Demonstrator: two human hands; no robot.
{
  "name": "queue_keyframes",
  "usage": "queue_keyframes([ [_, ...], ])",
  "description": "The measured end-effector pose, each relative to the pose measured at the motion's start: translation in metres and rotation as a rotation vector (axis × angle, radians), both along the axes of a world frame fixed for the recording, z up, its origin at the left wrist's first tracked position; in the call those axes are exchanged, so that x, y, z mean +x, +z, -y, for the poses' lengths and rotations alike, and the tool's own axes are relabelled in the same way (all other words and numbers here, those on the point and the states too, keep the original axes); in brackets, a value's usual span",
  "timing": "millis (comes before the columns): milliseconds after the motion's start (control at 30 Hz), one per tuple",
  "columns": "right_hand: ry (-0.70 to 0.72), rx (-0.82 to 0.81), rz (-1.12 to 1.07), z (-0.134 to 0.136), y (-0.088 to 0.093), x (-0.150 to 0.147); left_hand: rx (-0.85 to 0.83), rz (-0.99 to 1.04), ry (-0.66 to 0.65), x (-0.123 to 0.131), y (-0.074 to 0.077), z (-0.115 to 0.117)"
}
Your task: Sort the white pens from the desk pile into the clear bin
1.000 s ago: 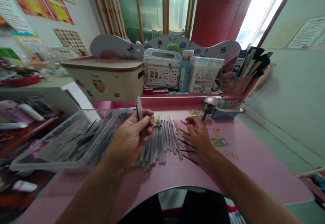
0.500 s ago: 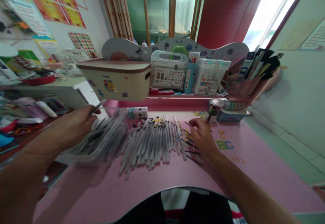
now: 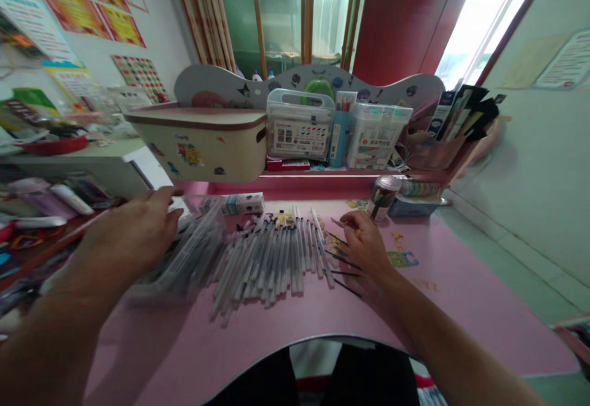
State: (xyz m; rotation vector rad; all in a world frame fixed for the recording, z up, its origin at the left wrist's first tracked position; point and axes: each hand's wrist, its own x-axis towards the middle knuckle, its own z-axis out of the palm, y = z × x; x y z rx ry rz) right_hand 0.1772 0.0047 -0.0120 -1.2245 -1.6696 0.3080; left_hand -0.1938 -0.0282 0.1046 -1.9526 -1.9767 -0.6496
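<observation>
My left hand point(image 3: 133, 228) hovers palm down over a clear plastic box point(image 3: 184, 258) full of pens at the left of the pink desk point(image 3: 461, 314). Its fingers are stretched out and nothing shows in them. A row of several white pens point(image 3: 271, 255) lies on the desk in front of me. My right hand point(image 3: 364, 243) rests just right of that row, fingers curled and pinched near some thin black refills point(image 3: 343, 274). What the pinch holds is too small to make out.
A cream storage box point(image 3: 203, 142) sits on the shelf behind, beside clear marker cases point(image 3: 299, 126) and a blue pen cup point(image 3: 338, 132). A small can point(image 3: 381, 197) stands right of the pens. A cluttered side shelf point(image 3: 41, 203) lies to the left.
My left hand carried a pen from above the row over to the clear box on the left and now shows no pen. My right hand has barely moved.
</observation>
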Motion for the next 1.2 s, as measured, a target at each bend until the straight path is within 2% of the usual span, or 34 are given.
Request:
queue_keyframes([
  [67, 0.003, 0.002, 0.033, 0.0, 0.002, 0.001, -0.003, -0.069, -0.066, 0.031, 0.003, 0.006],
  [133, 0.022, -0.017, 0.107, 0.001, 0.003, 0.002, -0.001, 0.013, -0.181, 0.066, 0.001, 0.012],
  [300, 0.212, -0.146, 0.364, 0.008, 0.008, -0.004, -0.243, 0.427, -0.598, 0.146, -0.02, 0.019],
  [367, 0.31, -0.208, 0.454, 0.014, 0.011, -0.008, -0.313, 0.61, -0.661, 0.168, -0.031, 0.017],
  [433, 0.352, -0.265, 0.535, 0.02, 0.013, -0.012, -0.336, 0.839, -0.661, 0.183, -0.043, 0.012],
  [533, 0.284, -0.314, 0.663, 0.028, 0.016, -0.015, -0.322, 1.233, -0.598, 0.193, -0.062, 0.004],
  [633, 0.219, -0.334, 0.713, 0.034, 0.017, -0.017, -0.25, 1.463, -0.496, 0.192, -0.081, -0.004],
  [767, 0.185, -0.357, 0.671, 0.038, 0.014, -0.019, -0.16, 1.54, -0.41, 0.185, -0.102, -0.014],
  [867, 0.159, -0.36, 0.65, 0.039, 0.01, -0.021, -0.142, 1.565, -0.392, 0.181, -0.111, -0.019],
  [1067, 0.093, -0.43, 0.624, 0.032, 0.008, -0.018, -0.158, 1.581, -0.398, 0.178, -0.115, -0.023],
  [1167, 0.069, -0.456, 0.496, 0.023, 0.014, -0.012, -0.159, 1.592, -0.4, 0.18, -0.113, -0.023],
  [1200, 0.126, -0.474, 0.419, 0.02, 0.016, -0.01, -0.165, 1.607, -0.399, 0.181, -0.112, -0.023],
])
